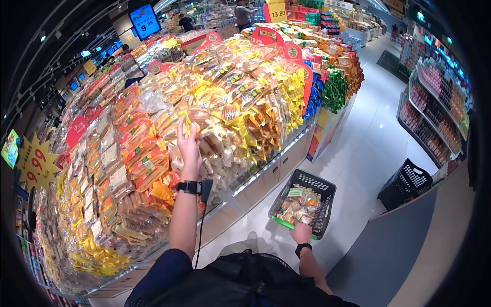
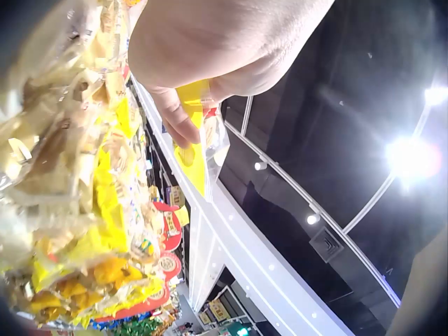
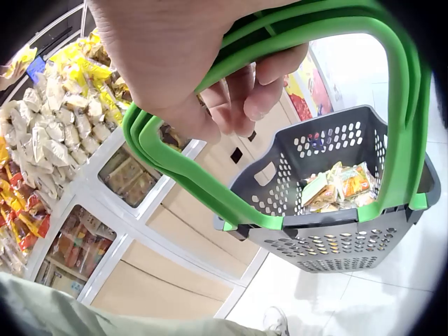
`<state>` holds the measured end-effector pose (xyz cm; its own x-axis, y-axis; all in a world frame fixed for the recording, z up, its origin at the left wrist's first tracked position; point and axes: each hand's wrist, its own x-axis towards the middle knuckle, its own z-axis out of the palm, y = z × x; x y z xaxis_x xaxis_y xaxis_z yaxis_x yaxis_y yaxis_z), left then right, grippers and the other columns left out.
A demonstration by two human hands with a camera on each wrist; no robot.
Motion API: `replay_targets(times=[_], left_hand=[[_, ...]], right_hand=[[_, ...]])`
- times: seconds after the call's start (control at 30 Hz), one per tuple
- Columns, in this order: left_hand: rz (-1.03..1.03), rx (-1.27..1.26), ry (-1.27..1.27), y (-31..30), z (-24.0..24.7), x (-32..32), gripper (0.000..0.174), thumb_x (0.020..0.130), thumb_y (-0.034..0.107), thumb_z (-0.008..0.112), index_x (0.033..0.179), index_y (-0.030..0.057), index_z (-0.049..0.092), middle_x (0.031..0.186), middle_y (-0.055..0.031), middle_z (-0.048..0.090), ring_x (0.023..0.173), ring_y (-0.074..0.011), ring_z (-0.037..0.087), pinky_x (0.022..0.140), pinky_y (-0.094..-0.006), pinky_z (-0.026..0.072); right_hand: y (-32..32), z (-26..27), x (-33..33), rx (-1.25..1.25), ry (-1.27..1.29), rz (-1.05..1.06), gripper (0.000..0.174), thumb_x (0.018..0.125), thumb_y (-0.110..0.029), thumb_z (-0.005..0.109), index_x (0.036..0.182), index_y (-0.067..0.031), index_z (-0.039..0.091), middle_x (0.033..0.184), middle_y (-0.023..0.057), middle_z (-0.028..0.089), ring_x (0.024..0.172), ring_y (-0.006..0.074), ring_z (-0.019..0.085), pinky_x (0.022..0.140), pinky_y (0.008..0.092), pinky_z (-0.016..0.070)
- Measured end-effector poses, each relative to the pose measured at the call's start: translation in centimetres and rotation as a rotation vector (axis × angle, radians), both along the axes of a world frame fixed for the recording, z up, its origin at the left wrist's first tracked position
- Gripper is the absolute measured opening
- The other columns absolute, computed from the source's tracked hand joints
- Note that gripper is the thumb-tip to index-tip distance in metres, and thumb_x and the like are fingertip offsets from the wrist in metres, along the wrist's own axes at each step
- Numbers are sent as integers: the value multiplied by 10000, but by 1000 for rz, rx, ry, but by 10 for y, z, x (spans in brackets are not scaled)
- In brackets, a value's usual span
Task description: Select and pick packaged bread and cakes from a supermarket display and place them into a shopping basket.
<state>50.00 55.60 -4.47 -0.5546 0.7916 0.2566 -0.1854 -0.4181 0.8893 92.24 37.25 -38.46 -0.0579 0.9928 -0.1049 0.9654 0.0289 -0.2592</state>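
Note:
My left hand (image 1: 189, 148) is raised over a heap of wrapped snacks (image 1: 220, 102). In the left wrist view, the thumb and fingers of that hand (image 2: 217, 49) pinch a yellow packet (image 2: 195, 164) with a clear side; its far part is hidden by the hand. Low on the right of the head view, my right hand (image 1: 302, 233) grips the green handle (image 1: 283, 222) of a dark grey basket (image 1: 327, 202). The right wrist view shows the fingers of this hand (image 3: 189, 77) curled round the handle (image 3: 406, 105), with several wrapped packets (image 3: 343, 185) lying in the basket below.
The display counter's edge (image 1: 240, 188) runs diagonally between the heap and the basket. On the right stand a black basket (image 1: 404, 184) and a shelf of bottles (image 1: 434, 112), near a curved grey surface (image 1: 388, 256). A pale tiled floor (image 1: 365, 133) extends between counter and shelf.

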Motion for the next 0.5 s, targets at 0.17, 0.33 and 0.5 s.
replay_targets(times=[0.17, 0.33, 0.5], left_hand=[[-21, 18, -77, 93, 21, -35, 376, 1030, 63, 502, 1387, 180, 500, 1363, -69, 488, 1121, -166, 566, 881, -341, 576], [-38, -142, -26, 154, 31, -49, 423, 1022, 42, 498, 1407, 216, 495, 1301, -46, 528, 1065, -146, 579, 900, -322, 555], [-75, -158, 1, 226, 0, -83, 445, 1011, 68, 518, 1439, 165, 449, 1329, -130, 536, 1133, -248, 591, 948, -393, 528]], right_hand=[[33, -11, 10, 49, 19, 4, 246, 745, -329, 713, 921, -159, 738, 852, 118, 717, 802, 309, 705, 711, 462, 567], [62, 4, 15, -51, 10, -18, 287, 742, -356, 706, 990, -220, 755, 913, 99, 726, 806, 307, 712, 715, 443, 567], [100, 12, 22, -95, -26, -45, 276, 755, -355, 702, 999, -242, 765, 828, 109, 733, 794, 313, 716, 714, 460, 562]])
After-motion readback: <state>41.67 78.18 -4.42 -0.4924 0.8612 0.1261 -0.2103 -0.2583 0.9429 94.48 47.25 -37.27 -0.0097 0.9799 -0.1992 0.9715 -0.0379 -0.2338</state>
